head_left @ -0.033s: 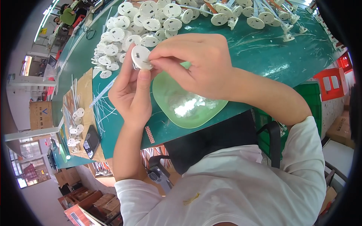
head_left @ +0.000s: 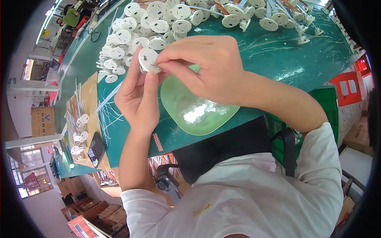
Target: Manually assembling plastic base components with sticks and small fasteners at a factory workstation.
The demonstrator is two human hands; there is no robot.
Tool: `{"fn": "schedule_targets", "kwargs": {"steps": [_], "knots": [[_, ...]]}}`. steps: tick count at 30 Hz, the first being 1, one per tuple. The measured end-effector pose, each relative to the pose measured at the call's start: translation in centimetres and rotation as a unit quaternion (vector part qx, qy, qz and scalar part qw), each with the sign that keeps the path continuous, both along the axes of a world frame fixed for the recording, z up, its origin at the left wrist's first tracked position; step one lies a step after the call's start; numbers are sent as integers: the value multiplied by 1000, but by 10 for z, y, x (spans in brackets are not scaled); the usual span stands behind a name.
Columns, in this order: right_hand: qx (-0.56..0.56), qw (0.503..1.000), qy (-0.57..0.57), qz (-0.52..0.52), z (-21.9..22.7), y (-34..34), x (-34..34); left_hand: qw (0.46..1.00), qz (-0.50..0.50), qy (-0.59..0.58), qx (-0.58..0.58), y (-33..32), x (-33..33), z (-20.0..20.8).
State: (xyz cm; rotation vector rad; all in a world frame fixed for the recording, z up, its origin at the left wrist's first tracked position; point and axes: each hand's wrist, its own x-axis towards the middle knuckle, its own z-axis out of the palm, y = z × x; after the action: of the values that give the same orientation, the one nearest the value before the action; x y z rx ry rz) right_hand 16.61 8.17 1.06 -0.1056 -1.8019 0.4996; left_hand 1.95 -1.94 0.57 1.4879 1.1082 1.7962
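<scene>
My left hand (head_left: 139, 101) is closed around a white round disc (head_left: 149, 59) with small dark slots in its face, tilted toward me. Thumb and fingers grip it by its edge. At the disc's right side my right hand (head_left: 210, 65) makes a pinch, its fingertips against the rim; whatever they hold is too small or hidden to make out. Below both hands sits a light green bowl (head_left: 198, 123) with small shiny clear pieces (head_left: 202, 111) in it. A heap of similar white discs (head_left: 123, 36) lies just beyond my left hand.
The green tabletop (head_left: 278, 59) carries more discs with strips (head_left: 270, 23) at the far right. Left of me are cardboard (head_left: 95, 91) with discs on it, a phone (head_left: 96, 149) and thin white wires (head_left: 110, 115). A small pink strip (head_left: 157, 142) lies near the table's front edge.
</scene>
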Motion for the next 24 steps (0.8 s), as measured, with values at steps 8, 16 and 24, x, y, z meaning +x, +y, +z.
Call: {"fn": "schedule_targets", "kwargs": {"steps": [8,16,24], "knots": [[-126,989,-61,55,8,-1,5,1000,5,21,-8,2,1,4],[82,997,-2,-5,0,0,0,990,-73,-121,-25,-1,-5,2],[158,987,18,-21,-3,8,1,976,-114,-182,-39,-3,-2,7]]}}
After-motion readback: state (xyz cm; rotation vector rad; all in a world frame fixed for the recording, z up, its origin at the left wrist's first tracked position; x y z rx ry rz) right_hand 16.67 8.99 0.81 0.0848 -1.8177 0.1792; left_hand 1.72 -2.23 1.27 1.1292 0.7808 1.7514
